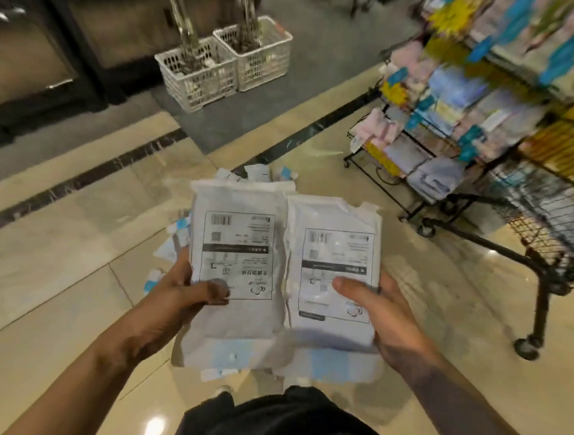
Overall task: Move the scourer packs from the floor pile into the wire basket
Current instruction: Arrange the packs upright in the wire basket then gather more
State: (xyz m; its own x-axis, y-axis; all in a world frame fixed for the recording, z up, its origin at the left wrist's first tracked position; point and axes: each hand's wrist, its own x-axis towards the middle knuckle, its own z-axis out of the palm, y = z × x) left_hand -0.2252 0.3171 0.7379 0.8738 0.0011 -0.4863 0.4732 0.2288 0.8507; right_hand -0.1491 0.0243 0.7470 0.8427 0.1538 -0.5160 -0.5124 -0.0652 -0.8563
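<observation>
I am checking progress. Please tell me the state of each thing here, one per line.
left hand: holds left pack
right hand: holds right pack
left pack: lifted, printed label up
right pack: lifted, printed label up
floor pile: packs remain
wire basket: on wheels, contents blurred
white crates: on floor, side by side

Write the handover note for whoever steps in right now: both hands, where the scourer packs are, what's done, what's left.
Left hand: grips a stack of scourer packs, thumb across the label.
Right hand: grips a second stack the same way, beside the first.
Both stacks are held above the floor, not yet at the basket.
Floor pile: more packs lie on the tiles behind and left of the held stacks.
Wire basket: on the right, on a wheeled frame; blur hides what it already contains.
Done: two stacks picked up.
Left: carry them right, drop them in the basket, then return for the floor pile.
</observation>
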